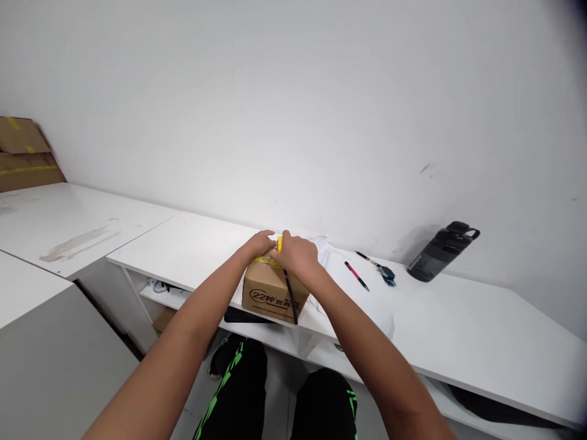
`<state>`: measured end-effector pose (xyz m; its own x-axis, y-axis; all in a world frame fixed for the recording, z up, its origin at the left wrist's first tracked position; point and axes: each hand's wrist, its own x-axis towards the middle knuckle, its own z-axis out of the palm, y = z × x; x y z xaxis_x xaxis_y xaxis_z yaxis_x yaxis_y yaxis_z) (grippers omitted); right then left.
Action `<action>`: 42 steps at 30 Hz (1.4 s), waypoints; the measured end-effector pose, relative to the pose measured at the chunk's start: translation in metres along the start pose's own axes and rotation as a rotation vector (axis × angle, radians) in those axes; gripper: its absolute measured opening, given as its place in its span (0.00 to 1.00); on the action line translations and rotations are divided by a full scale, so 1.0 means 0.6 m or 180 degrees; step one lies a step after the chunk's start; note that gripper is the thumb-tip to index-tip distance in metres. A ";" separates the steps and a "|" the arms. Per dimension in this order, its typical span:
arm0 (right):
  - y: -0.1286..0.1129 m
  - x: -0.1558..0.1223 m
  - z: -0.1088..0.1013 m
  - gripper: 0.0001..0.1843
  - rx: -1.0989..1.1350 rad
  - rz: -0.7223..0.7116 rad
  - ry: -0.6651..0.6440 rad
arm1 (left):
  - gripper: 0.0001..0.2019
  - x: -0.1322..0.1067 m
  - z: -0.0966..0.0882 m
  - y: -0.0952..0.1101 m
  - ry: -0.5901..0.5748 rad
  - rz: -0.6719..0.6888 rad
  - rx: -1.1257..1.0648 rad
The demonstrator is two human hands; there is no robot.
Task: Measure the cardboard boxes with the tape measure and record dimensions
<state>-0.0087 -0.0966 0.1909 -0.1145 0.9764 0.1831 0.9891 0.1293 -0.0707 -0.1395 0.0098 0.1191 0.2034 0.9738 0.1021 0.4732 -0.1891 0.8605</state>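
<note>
A small brown cardboard box (270,294) with dark printing stands at the front edge of the white desk. Over its top, my right hand (298,252) is closed round a yellow tape measure (280,244), which is mostly hidden by the fingers. A black strap (290,296) hangs from that hand down the front of the box. My left hand (260,244) is closed at the near side of the tape measure, its fingertips at the silver end. Across the box top lies a yellow strip (268,262), partly covered by my hands.
White papers (362,299) lie right of the box, with a red pen (356,276) on them. Behind are a black pen (367,259) and a small dark blue item (387,275). A dark bottle (441,252) stands near the wall. Cardboard boxes (27,153) sit far left.
</note>
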 end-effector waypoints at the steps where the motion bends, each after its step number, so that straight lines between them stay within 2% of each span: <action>1: 0.000 -0.011 -0.004 0.20 -0.0032 -0.0034 -0.0008 | 0.27 0.003 0.002 -0.003 0.0015 -0.0044 0.0012; 7: 0.000 -0.088 -0.018 0.21 0.0023 -0.0104 -0.0007 | 0.25 0.009 0.002 -0.008 0.0005 -0.0141 0.0165; 12: -0.003 -0.143 -0.018 0.22 0.0320 0.0037 0.0032 | 0.21 -0.001 -0.003 0.006 -0.0035 -0.0018 0.0300; 15: -0.014 -0.168 -0.017 0.23 0.0383 0.0141 0.0073 | 0.21 -0.009 -0.005 0.015 -0.0182 0.0085 0.0277; 19: -0.030 -0.186 -0.018 0.27 0.0330 0.0262 0.0070 | 0.24 -0.019 -0.008 0.026 -0.0508 0.0144 0.0304; 24: -0.043 -0.200 -0.024 0.29 0.0368 0.0347 -0.0074 | 0.27 -0.024 -0.011 0.031 -0.0779 -0.0267 0.0560; 28: -0.052 -0.220 -0.018 0.29 0.0357 0.0412 -0.0183 | 0.28 -0.020 -0.009 0.031 -0.0771 -0.0344 0.0644; 38: -0.047 -0.256 0.011 0.31 0.0363 0.0453 -0.0116 | 0.31 -0.020 -0.007 0.025 -0.0704 -0.0245 0.0497; 42: -0.047 -0.267 0.017 0.28 0.0351 0.0496 0.0258 | 0.31 -0.016 -0.007 0.021 -0.0750 -0.0203 0.0599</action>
<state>-0.0194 -0.2547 0.1537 0.0512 0.9695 0.2395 0.9776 0.0003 -0.2104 -0.1393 -0.0015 0.1311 0.3510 0.9324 -0.0865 0.6373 -0.1702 0.7516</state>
